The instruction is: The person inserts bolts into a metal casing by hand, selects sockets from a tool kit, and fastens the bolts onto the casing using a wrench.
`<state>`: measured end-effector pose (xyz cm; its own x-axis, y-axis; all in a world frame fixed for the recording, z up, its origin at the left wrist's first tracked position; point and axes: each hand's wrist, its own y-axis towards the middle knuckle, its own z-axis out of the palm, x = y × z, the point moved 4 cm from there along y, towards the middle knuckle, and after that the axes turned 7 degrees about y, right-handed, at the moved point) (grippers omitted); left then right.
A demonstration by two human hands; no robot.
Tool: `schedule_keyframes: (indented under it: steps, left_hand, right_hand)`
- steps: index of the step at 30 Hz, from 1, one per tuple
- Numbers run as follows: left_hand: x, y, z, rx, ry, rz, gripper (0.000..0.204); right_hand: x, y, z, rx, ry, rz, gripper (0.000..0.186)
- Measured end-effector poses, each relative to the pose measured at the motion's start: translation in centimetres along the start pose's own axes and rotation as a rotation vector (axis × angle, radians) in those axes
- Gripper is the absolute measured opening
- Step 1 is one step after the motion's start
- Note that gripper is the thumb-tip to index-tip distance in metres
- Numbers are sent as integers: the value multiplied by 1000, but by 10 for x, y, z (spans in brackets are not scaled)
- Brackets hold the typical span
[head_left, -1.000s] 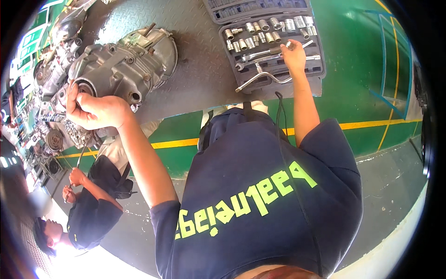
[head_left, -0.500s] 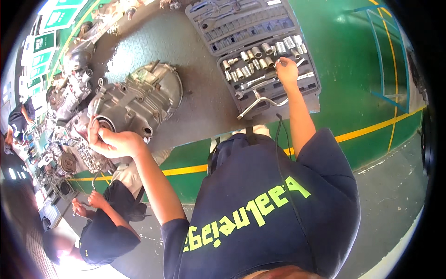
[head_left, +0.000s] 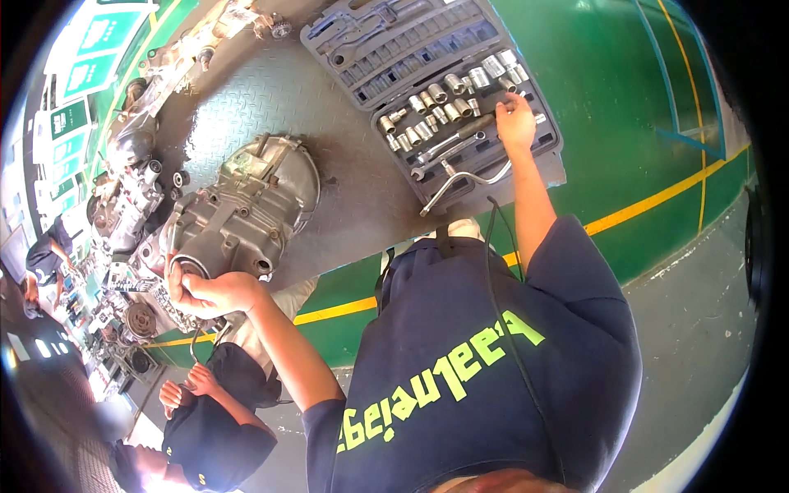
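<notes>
While left hand (head_left: 215, 292) grips gearbox (head_left: 238, 215), right hand (head_left: 515, 122) touches socket case (head_left: 436, 90).

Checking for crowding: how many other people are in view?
2: one crouching person at lower left, below the gearbox; a second person at the far-left edge. Others may be hidden.

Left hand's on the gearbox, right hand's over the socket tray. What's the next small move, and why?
Probably close the right hand on one socket and lift it out: its fingers already rest among the sockets in the tray, holding nothing visible, while the left hand grips the gearbox opening.
</notes>
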<state>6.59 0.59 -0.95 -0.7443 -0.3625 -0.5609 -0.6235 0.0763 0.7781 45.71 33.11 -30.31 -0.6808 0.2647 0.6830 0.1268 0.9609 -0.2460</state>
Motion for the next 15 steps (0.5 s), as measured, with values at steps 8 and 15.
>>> schedule_keyframes:
  steps: [8,15]
  left_hand:
    - [0,0,0,-40,-11,-2,19]
    - [1,-1,1,-36,-69,3,16]
  right_hand:
    - [-11,26,-26,-164,-40,18,37]
    - [-13,60,-21,-106,-129,26,26]
